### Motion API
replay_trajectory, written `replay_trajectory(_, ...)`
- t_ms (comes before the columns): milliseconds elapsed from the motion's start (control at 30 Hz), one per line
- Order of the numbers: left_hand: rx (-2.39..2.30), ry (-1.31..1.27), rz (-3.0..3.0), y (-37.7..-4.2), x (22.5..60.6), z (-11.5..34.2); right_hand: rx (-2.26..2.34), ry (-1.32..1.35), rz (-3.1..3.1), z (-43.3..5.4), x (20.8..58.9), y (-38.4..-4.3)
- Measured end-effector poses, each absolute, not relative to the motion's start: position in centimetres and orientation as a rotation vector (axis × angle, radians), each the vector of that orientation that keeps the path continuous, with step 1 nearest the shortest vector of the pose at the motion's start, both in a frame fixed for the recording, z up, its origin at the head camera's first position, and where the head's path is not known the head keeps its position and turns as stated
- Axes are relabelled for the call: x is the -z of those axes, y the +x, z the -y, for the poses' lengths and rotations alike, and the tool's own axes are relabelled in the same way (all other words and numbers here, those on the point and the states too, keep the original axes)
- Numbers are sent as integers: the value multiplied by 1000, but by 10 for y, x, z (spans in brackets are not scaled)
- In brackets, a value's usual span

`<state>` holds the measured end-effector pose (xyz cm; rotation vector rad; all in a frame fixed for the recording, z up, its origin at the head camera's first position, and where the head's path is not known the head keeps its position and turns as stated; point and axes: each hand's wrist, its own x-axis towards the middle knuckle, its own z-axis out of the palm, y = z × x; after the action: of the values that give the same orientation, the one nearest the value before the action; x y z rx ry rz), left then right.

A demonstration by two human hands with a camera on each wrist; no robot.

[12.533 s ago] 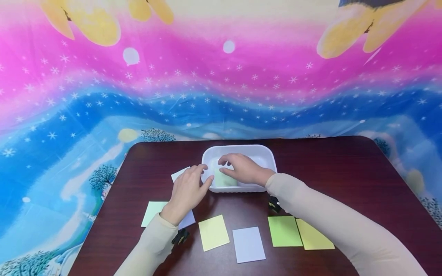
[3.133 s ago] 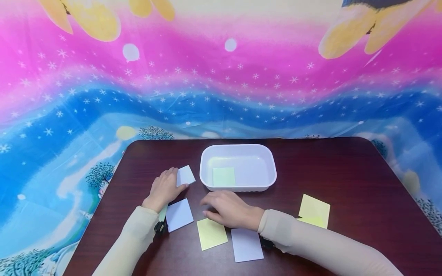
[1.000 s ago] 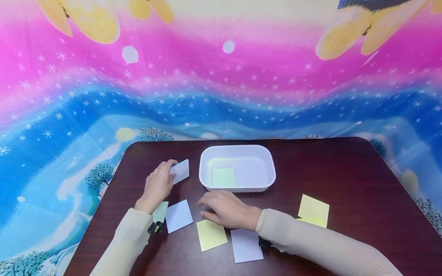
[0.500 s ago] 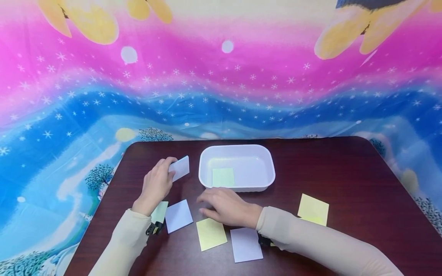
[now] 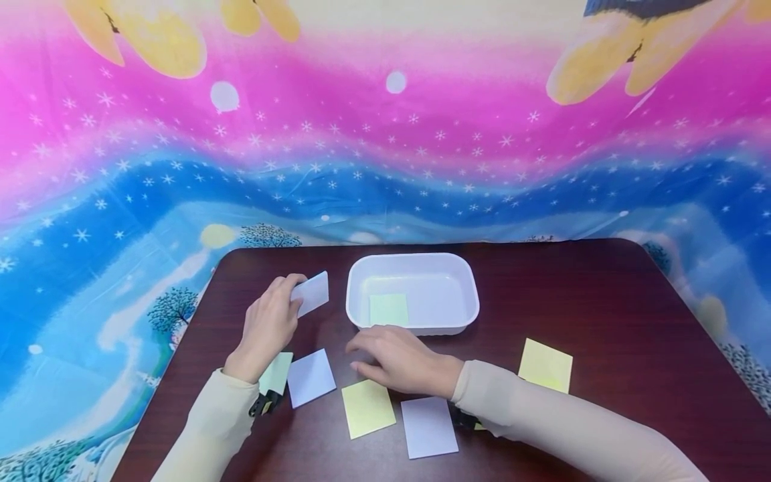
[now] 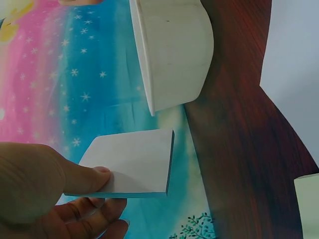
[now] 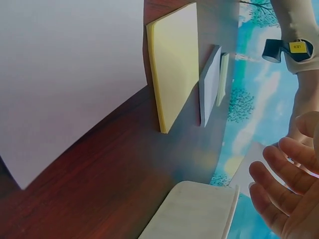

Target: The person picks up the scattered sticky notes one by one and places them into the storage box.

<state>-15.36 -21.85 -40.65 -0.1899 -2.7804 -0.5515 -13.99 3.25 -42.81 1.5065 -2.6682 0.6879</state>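
My left hand pinches a pale sticky-note pad between thumb and fingers, tilted above the table left of the white tray. In the left wrist view this pad shows a blue edge, the thumb on its face and fingers beneath. My right hand hovers with loosely bent fingers at the tray's front edge, holding nothing. The white tray has a pale green pad lying in its left part. In the right wrist view the right fingers are spread.
On the dark table lie a green pad, a lavender-blue pad, a yellow pad and a lilac pad. Another yellow pad sits farther right, partly behind the right sleeve.
Three seconds ago the pale pad lay under my left hand; now it is lifted and tilted. Over the last second it shifts slightly. My right hand, earlier over the tray, stays in front of it.
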Motion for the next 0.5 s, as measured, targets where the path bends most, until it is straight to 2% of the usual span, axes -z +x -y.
replay_trajectory(500,550,-230,2729,-146,397,211,-722,1452,2647,-39,420,-143)
